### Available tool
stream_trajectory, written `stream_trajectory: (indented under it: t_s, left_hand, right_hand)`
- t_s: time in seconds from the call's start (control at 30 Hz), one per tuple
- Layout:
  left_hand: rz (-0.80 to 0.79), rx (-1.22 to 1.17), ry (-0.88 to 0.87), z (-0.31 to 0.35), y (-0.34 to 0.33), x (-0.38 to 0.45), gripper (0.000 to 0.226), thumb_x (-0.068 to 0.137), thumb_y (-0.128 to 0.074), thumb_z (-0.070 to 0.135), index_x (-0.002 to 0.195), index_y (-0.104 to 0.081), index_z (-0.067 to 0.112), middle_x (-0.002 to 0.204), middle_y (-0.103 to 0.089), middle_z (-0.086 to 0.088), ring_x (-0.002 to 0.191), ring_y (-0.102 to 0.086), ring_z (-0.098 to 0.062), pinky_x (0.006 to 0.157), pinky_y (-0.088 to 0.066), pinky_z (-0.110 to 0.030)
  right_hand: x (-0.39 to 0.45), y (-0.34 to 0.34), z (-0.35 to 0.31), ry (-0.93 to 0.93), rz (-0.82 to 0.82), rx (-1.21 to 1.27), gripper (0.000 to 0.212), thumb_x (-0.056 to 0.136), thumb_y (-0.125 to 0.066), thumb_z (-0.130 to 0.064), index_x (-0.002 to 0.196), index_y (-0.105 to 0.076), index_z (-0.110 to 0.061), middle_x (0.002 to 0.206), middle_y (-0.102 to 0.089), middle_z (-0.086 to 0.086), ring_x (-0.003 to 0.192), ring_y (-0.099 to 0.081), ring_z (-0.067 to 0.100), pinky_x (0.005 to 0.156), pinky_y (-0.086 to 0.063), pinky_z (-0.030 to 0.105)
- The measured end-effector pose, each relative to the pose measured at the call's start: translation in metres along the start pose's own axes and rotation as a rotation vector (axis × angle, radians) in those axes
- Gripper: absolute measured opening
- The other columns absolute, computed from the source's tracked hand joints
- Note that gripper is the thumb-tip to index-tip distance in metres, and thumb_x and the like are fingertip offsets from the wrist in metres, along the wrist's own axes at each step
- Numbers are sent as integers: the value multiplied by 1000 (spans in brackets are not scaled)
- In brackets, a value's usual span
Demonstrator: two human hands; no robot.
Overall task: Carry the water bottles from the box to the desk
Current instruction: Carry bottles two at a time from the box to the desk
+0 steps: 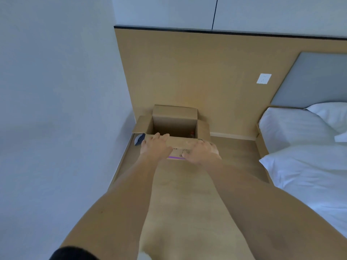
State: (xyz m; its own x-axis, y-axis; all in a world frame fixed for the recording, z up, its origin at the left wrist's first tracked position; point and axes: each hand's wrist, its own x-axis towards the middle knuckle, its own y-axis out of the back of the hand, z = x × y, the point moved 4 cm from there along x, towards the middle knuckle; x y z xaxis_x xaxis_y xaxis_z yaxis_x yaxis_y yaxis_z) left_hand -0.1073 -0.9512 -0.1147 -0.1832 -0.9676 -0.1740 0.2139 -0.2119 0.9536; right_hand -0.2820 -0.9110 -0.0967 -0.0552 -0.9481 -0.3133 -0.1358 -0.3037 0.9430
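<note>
Cardboard box (174,124): sitting open on the floor in the corner, flaps spread, back flap leaning against the tan wall panel (187,72); a red bottle cap (191,133) is showing inside, near the box's right wall. Left hand (155,145): lying with fingers extended over the box's near flap. Right hand (201,151): resting on the same flap, fingers curling loosely, grasping nothing discernible. Bed (304,147): lying well right of the box.
</note>
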Motion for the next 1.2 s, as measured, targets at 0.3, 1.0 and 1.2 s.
stream_trajectory:
  t_s: [0.3, 1.0, 1.2]
  left_hand:
    - [-69, -7, -2, -27, -3, 147, 64, 98, -44, 42, 157, -23, 35, 161, -31, -4, 146, -32, -30, 115, -27, -50]
    - [-250, 17, -118, -74, 6, 475, 64, 100, -45, 53, 157, -25, 33, 159, -35, -7, 143, -36, -33, 115, -31, -54]
    - [-301, 14, -41, -85, -17, 548, 64, 100, -45, 52, 157, -24, 34, 160, -33, -7, 145, -34, -34, 117, -31, -55]
  right_hand:
    - [137, 21, 0, -40, -69, -54, 58, 94, -42, -53, 148, -35, -34, 149, -44, 8, 136, -40, 31, 111, -29, 48]
    - [434, 57, 1, -206, -168, 16, 64, 96, -39, -63, 152, -29, -34, 148, -44, 9, 136, -41, 33, 108, -37, 48]
    - [533, 41, 15, -154, -227, 42, 65, 96, -38, -63, 153, -28, -35, 149, -45, 7, 137, -40, 32, 109, -37, 49]
